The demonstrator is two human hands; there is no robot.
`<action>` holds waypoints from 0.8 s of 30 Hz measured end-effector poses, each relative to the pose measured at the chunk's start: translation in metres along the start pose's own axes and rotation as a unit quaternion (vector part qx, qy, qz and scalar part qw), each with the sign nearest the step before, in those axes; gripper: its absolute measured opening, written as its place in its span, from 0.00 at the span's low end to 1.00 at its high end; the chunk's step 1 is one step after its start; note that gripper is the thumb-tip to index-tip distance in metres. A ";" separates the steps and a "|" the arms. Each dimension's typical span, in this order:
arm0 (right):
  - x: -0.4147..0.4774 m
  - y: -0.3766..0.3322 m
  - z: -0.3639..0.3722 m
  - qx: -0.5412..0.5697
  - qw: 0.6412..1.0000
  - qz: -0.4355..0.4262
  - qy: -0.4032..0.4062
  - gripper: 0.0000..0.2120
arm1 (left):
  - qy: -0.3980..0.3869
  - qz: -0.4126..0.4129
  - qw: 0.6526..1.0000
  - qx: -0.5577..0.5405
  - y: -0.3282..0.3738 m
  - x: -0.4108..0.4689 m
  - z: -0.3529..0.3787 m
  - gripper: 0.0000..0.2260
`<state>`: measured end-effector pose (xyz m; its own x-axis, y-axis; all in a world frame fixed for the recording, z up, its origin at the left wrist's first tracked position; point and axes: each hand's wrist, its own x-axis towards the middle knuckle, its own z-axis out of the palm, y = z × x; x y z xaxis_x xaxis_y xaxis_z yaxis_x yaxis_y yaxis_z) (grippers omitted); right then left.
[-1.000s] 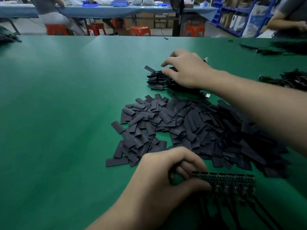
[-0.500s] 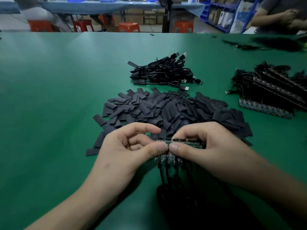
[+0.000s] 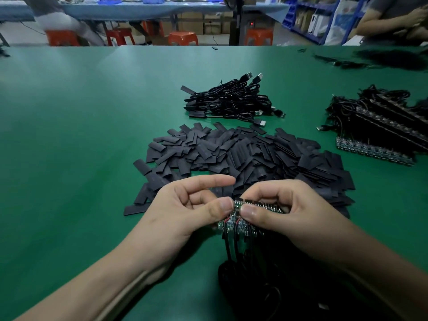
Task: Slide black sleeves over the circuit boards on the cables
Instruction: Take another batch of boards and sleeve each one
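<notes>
The left thumb (image 3: 222,206) and the right thumb (image 3: 251,212) meet tip to tip on the strip of circuit boards (image 3: 266,206), which sits at the near centre of the green table (image 3: 69,140). The left hand (image 3: 185,212) pinches the strip's left end between the thumb and the curled middle fingers, while its index finger (image 3: 208,182) sticks out straight toward three o'clock, touching nothing. The right hand (image 3: 294,216) clamps the strip from the other side, fingers curled over the top edge and thumb pressed on the near face. The boards are small, green and joined side by side. Thin red and black wires run from their lower edge into black cables (image 3: 231,247) that drop toward six o'clock and gather in a dark coil (image 3: 254,288) between the forearms.

Just beyond the fingers, at twelve o'clock, lies a wide heap of flat black sleeves (image 3: 243,154), its near edge partly hidden behind both hands. Farther along the same line is a bundle of cables (image 3: 229,100) with USB plugs (image 3: 249,76) poking out at its far side and black sleeves at its left end. At two o'clock from the hands, well apart from the heap, sits a stack of more board strips with cables (image 3: 382,126). One loose sleeve (image 3: 215,48) lies at the table's far edge. Past it stand orange stools (image 3: 183,38), a blue-covered bench (image 3: 139,10) and blue shelving (image 3: 305,17), and another person's arm (image 3: 379,22) shows at one o'clock.
</notes>
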<state>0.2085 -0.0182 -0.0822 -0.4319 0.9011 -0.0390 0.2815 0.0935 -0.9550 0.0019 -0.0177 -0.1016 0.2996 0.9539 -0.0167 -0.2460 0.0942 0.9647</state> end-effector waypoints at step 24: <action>-0.004 -0.007 0.024 -0.083 0.988 -0.113 0.058 0.07 | 0.057 0.192 0.965 0.169 0.007 0.001 -0.008 0.06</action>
<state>0.1875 -0.0327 -0.0822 -0.4016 0.8907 0.2129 0.3300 0.3576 -0.8736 -0.0070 -0.0143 -0.0966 0.1382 0.9273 0.3480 0.0021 -0.3516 0.9361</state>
